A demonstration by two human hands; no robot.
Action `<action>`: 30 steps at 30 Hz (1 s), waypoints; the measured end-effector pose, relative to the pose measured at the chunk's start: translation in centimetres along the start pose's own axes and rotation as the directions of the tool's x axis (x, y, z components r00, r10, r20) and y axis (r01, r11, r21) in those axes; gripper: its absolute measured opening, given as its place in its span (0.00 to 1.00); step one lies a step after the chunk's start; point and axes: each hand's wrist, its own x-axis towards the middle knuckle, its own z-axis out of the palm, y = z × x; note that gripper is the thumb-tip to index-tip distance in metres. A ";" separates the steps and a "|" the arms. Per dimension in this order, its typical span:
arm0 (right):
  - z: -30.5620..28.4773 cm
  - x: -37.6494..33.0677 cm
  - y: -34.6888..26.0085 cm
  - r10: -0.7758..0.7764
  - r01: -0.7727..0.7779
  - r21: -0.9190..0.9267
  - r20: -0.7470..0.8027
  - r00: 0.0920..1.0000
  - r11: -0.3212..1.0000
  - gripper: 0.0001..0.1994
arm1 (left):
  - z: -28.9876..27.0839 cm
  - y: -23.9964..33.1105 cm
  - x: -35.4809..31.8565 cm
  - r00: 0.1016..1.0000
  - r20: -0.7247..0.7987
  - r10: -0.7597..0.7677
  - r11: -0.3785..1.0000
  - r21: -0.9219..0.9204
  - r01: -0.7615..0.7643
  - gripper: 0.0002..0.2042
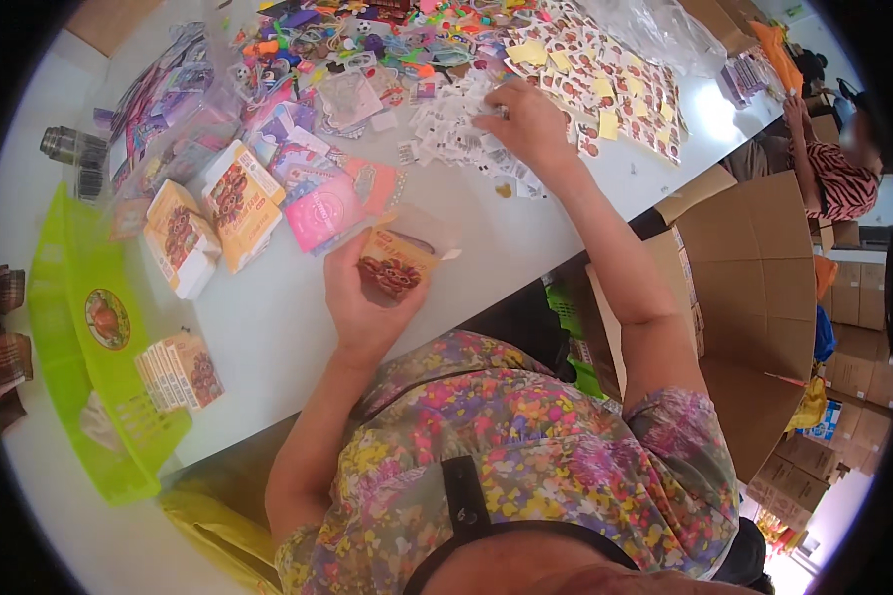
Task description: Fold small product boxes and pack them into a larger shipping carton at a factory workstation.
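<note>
My left hand (364, 309) is wrapped round a small yellow card box (397, 260) printed with a red-brown cartoon figure. The box's top is open, and a clear film or bag edge shows at its rim. Over a heap of small white printed packets (446, 124) reaches my right hand (531, 124), fingers curved, with thumb and forefinger apart. Its fingertips are at the heap, and I see nothing held between them. Pink and purple cards (322, 208) lie just beyond my left hand. Two more yellow boxes (243, 198) stand left of them.
Colourful small toys (357, 45) and sheets of stickers (615, 84) cover the far table. A green plastic basket (69, 297) stands at the left, near stacked small boxes (179, 372). A large open carton (744, 268) is at my right. Another person (843, 178) sits beyond it.
</note>
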 end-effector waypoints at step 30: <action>-4.7 0.1 -2.5 0.184 -0.449 0.753 0.415 0.891 0.480 0.05 | 0.3 1.1 2.2 0.996 -0.010 -0.084 0.992 0.094 0.085 0.37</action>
